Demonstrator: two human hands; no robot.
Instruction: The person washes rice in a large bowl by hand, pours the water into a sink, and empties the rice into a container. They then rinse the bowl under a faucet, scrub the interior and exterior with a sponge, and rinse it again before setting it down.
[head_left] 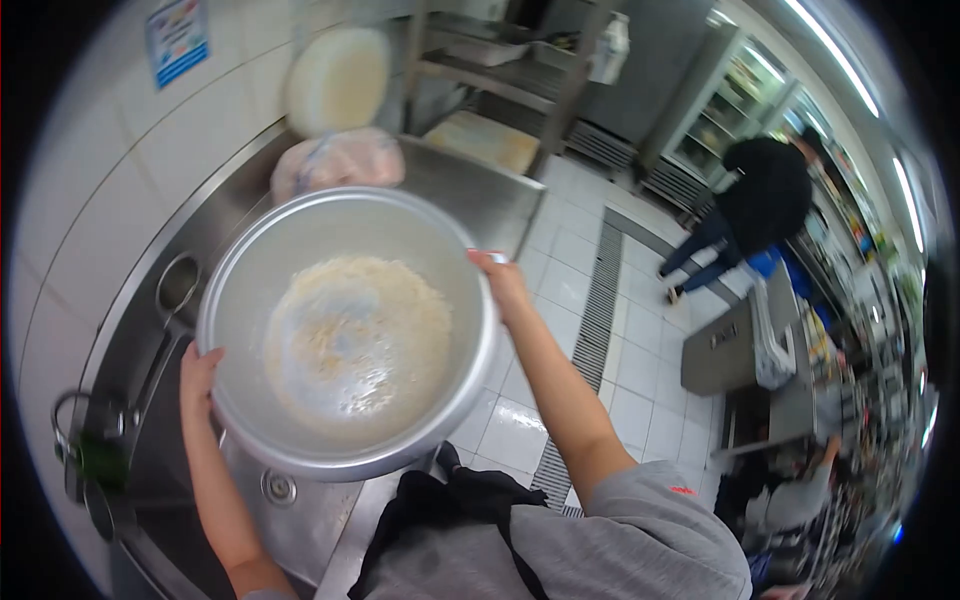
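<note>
A large round metal pot (340, 455) is held up over the sink's edge, its inside turned towards me. Pale, rice-like residue (430, 300) covers its bottom in a ring, with a wet, shiny patch. My left hand (200, 378) is closed on the rim at the left, thumb over the edge. My right hand (503, 285) grips the rim at the upper right. The fingers under the pot are hidden. Below it lies the steel sink (245, 530) with a round drain (278, 487).
A strainer (180, 285) and a tied plastic bag (340, 160) with pinkish contents lie by the sink. A round white board (340, 80) leans on the wall. A floor grate (600, 310) runs along the tiles. One person (765, 195) stands farther off, another (795, 495) at lower right.
</note>
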